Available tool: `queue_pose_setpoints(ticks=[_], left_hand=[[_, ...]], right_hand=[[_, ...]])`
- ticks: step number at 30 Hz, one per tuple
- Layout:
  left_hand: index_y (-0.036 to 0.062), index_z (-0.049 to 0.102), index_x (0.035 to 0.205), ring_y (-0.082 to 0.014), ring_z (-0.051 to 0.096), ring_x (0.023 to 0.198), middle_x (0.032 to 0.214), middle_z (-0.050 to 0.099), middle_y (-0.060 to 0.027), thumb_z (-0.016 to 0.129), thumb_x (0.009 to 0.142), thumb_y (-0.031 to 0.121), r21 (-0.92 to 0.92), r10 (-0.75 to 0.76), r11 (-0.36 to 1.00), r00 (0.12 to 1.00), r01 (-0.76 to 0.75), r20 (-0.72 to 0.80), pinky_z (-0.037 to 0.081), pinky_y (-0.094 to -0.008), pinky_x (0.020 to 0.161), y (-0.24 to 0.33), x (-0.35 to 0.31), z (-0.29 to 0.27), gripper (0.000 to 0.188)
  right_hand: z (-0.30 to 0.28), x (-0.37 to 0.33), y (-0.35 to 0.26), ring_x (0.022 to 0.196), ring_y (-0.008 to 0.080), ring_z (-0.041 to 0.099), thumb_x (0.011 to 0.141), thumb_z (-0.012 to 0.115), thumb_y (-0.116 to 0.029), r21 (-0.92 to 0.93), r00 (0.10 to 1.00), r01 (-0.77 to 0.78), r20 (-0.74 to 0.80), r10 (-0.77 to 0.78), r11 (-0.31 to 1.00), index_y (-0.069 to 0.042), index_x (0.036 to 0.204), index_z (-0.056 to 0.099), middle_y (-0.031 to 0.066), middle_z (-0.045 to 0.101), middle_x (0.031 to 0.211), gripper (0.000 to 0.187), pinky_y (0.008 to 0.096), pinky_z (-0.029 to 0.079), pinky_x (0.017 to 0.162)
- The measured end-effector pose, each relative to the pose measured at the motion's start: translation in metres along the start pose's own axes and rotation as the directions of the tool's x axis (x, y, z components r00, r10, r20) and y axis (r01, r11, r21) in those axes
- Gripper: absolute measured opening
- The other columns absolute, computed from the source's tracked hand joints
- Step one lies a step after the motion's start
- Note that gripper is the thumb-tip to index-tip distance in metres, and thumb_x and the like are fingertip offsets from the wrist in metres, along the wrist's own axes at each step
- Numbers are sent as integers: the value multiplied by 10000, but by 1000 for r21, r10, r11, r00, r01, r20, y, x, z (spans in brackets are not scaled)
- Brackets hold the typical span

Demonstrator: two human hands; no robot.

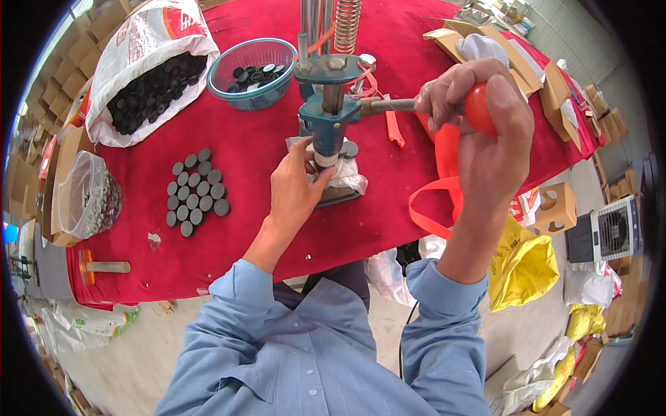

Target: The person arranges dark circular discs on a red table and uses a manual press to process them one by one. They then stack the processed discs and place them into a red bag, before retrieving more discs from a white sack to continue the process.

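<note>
A hand-operated press (pixel 328 114) with a green-blue head and a tall spring stands on the red-covered table. My right hand (pixel 485 111) is wrapped round the red ball knob (pixel 479 109) at the end of its lever. At the foot of the ram, my left hand (pixel 296 179) curls its fingers and thumb about the pale press tip (pixel 325 160); whatever it pinches there is hidden. White cloth (pixel 350 179) covers the press base, and a couple of dark round caps (pixel 351 148) lie on it. To the left, several black round caps (pixel 195 191) are grouped on the table.
A white sack (pixel 149 41) spills black caps at the back left, beside a blue plastic basket (pixel 252 75) of caps. A clear tub (pixel 87 194) of small metal parts and a hammer (pixel 104 267) sit at left. Opened cartons (pixel 558 104) and a red strap (pixel 437 184) lie right.
</note>
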State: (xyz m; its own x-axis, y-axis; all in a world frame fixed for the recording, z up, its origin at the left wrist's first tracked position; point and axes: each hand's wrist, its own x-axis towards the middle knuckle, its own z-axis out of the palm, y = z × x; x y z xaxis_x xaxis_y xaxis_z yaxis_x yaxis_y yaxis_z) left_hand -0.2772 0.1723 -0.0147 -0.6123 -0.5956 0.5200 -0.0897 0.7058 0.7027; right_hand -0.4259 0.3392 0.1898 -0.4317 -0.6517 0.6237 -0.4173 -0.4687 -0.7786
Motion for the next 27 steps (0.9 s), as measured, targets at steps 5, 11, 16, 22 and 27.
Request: queue_pose_setpoints(ticks=[5,11,16,22,27], left_hand=[[25,539,1365,-212,695,775,1047,764,-132,930,795,149,-27,-17,999,1000,16,-19,572,-345,701,-4,-2,1,702],[20,662,1222,-294,691,923,1120,718,-144,884,838,180,70,-16,997,999,20,-50,576,-421,795,0,-16,-28,471],[37,726,1109,-354,617,1135,1225,670,-151,790,880,115,551,9,834,1000,-4,-6,502,-446,982,-22,-54,-99,250],[21,721,1242,-311,633,1074,1262,638,-140,751,904,33,536,-104,840,995,89,-4,535,-407,889,-32,-100,-139,340],[41,720,1305,-173,663,849,1162,685,-117,791,887,-10,302,-186,933,980,198,-66,550,-303,687,-38,-115,-147,426]], right_hand=[[7,-31,15,753,229,614,1035,549,-396,58,984,168,-73,-164,984,20,896,600,118,599,801,442,388,531,746],[16,-102,39,932,341,656,1043,597,-495,51,974,200,-115,-193,978,-14,894,582,160,625,860,504,463,563,825],[24,-143,66,1096,389,651,1057,557,-563,36,958,195,-221,-183,980,-49,949,582,196,663,912,526,469,600,832],[21,-131,61,1083,382,652,1050,560,-582,7,960,210,-191,-205,978,-50,934,575,191,663,905,544,455,599,791],[16,-110,45,991,353,668,1045,576,-562,5,968,211,-141,-208,977,-33,919,595,172,654,874,544,446,578,805]])
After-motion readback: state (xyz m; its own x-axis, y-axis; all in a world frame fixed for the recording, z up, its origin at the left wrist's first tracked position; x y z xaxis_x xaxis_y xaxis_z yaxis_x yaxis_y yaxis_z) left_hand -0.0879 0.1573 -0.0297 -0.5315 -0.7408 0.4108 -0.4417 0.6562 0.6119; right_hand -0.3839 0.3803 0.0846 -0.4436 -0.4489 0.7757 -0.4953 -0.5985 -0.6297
